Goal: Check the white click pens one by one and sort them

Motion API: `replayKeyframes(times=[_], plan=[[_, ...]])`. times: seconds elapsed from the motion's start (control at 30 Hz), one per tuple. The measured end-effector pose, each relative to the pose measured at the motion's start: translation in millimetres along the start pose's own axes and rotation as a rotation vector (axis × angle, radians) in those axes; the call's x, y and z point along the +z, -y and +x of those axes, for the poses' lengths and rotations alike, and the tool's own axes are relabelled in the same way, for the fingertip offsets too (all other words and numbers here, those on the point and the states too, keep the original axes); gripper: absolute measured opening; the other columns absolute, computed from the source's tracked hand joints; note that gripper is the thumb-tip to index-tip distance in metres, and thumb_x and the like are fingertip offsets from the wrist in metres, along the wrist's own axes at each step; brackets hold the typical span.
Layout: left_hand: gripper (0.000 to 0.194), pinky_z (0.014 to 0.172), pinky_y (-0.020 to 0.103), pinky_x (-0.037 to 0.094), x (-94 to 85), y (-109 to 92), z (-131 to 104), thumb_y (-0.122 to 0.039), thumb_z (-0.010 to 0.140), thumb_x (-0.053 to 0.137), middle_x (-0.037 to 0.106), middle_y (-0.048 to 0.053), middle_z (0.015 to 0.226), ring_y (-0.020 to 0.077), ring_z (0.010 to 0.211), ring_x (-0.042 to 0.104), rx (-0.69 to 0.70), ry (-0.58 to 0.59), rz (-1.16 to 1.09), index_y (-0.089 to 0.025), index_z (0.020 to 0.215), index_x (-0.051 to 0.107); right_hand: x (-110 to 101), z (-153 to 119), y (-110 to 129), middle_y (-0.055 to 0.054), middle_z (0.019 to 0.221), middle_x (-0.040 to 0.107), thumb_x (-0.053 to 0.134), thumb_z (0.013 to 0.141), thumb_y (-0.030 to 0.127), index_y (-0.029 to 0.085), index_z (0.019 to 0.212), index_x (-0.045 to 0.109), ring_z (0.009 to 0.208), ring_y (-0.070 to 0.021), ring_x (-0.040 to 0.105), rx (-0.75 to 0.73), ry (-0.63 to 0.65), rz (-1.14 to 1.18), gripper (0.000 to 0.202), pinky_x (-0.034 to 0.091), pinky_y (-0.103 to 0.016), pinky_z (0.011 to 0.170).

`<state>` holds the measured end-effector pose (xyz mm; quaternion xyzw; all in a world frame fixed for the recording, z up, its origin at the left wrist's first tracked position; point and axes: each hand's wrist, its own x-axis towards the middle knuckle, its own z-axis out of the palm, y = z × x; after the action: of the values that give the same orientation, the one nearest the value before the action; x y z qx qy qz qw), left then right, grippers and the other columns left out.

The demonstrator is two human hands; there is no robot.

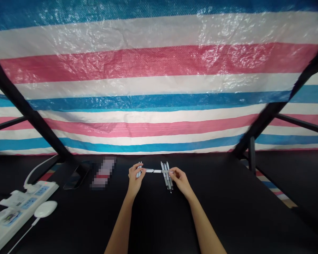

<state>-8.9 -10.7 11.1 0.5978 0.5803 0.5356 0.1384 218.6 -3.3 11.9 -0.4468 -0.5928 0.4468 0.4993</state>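
Observation:
A white pen with a grey grip [156, 171] lies level between my two hands. My left hand [136, 176] pinches its left end, and the fingers of my right hand [178, 178] close on its grey tip end. Below and behind the right part of this pen, several similar white and grey pens [167, 181] lie side by side on the black table, tips toward me. More white pens [139, 173] show at my left fingers, partly hidden by them; I cannot tell whether the hand touches them.
To the left lie a dark phone [76, 176] and a pixelated pinkish item [104, 173]. A white power strip [29, 204] with plugs and a round white device [46, 209] on a cable sit at the lower left. Black frame bars and a striped sheet [159, 128] stand behind.

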Motion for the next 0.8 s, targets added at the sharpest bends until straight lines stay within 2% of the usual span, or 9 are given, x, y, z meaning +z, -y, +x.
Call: replayKeyframes(times=[0.1, 0.2, 0.27, 0.37, 0.47, 0.53, 0.63, 0.7, 0.8], plan=[[0.021, 0.092, 0.043, 0.04, -0.1, 1, 0, -0.04, 0.077, 0.056, 0.066, 0.005, 0.101, 0.0244, 0.1, 0.053, 0.0, -0.002, 0.005, -0.026, 0.07, 0.07, 0, -1, 1, 0.001, 0.054, 0.049, 0.049, 0.081, 0.056, 0.017, 0.064, 0.062, 0.052, -0.0128, 0.045, 0.0, -0.009, -0.053, 0.045, 0.034, -0.024, 0.051], [0.022, 0.092, 0.044, 0.04, -0.5, 4, 0, -0.041, 0.078, 0.056, 0.066, 0.005, 0.101, 0.0252, 0.101, 0.052, 0.004, -0.005, 0.013, -0.026, 0.072, 0.07, 0, -1, 4, 0.001, 0.063, 0.054, 0.059, 0.074, 0.055, 0.017, 0.085, 0.066, 0.052, -0.0119, 0.044, -0.006, -0.055, -0.02, 0.04, 0.035, -0.024, 0.051], [0.022, 0.092, 0.044, 0.04, -0.8, 6, 0, -0.042, 0.078, 0.056, 0.066, 0.006, 0.101, 0.0256, 0.101, 0.052, 0.008, -0.001, 0.028, -0.026, 0.072, 0.071, -1, -1, 5, 0.002, 0.063, 0.052, 0.067, 0.067, 0.052, 0.017, 0.091, 0.065, 0.05, -0.0105, 0.04, -0.009, -0.06, -0.004, 0.042, 0.033, -0.023, 0.049], [0.02, 0.09, 0.045, 0.041, -1.3, 6, 1, -0.041, 0.077, 0.057, 0.066, 0.005, 0.101, 0.0256, 0.1, 0.053, 0.009, 0.021, 0.051, -0.026, 0.072, 0.07, -3, -2, 5, 0.003, 0.054, 0.046, 0.064, 0.07, 0.052, 0.017, 0.073, 0.064, 0.049, -0.0109, 0.039, 0.0, -0.02, -0.051, 0.036, 0.031, -0.023, 0.05], [0.021, 0.091, 0.044, 0.04, -1.9, 5, 0, -0.041, 0.077, 0.057, 0.065, 0.005, 0.103, 0.0255, 0.1, 0.053, 0.003, 0.031, 0.061, -0.026, 0.072, 0.071, -3, -3, 5, 0.0, 0.055, 0.051, 0.051, 0.08, 0.055, 0.017, 0.06, 0.06, 0.053, -0.0137, 0.044, 0.002, -0.01, -0.115, 0.044, 0.034, -0.025, 0.054], [0.022, 0.092, 0.044, 0.039, -2.4, 3, 0, -0.042, 0.078, 0.056, 0.065, 0.005, 0.103, 0.0257, 0.101, 0.052, -0.007, 0.034, 0.063, -0.026, 0.072, 0.071, -3, -3, 6, -0.001, 0.059, 0.054, 0.051, 0.08, 0.055, 0.017, 0.069, 0.064, 0.056, -0.0147, 0.046, -0.006, -0.03, -0.125, 0.042, 0.036, -0.026, 0.057], [0.025, 0.092, 0.043, 0.039, -2.8, -1, -1, -0.043, 0.078, 0.054, 0.065, 0.005, 0.102, 0.0256, 0.102, 0.051, -0.023, 0.026, 0.055, -0.026, 0.072, 0.071, -3, -4, 7, 0.0, 0.068, 0.056, 0.061, 0.073, 0.051, 0.018, 0.088, 0.064, 0.058, -0.0143, 0.047, -0.055, -0.037, -0.128, 0.036, 0.038, -0.025, 0.059], [0.026, 0.093, 0.043, 0.038, -2.5, -3, -1, -0.043, 0.079, 0.053, 0.065, 0.005, 0.102, 0.0253, 0.102, 0.051, -0.033, 0.015, 0.049, -0.025, 0.072, 0.07, -3, -4, 7, 0.0, 0.066, 0.054, 0.06, 0.074, 0.05, 0.018, 0.08, 0.063, 0.059, -0.0143, 0.047, -0.075, -0.018, -0.176, 0.033, 0.037, -0.025, 0.058], [0.026, 0.094, 0.045, 0.036, -1.8, -6, -1, -0.043, 0.077, 0.054, 0.066, 0.005, 0.101, 0.0255, 0.1, 0.051, -0.045, 0.018, 0.041, -0.024, 0.07, 0.07, -3, -4, 6, -0.001, 0.059, 0.053, 0.045, 0.084, 0.051, 0.018, 0.063, 0.059, 0.057, -0.0148, 0.048, -0.046, -0.001, -0.248, 0.042, 0.036, -0.025, 0.057]])
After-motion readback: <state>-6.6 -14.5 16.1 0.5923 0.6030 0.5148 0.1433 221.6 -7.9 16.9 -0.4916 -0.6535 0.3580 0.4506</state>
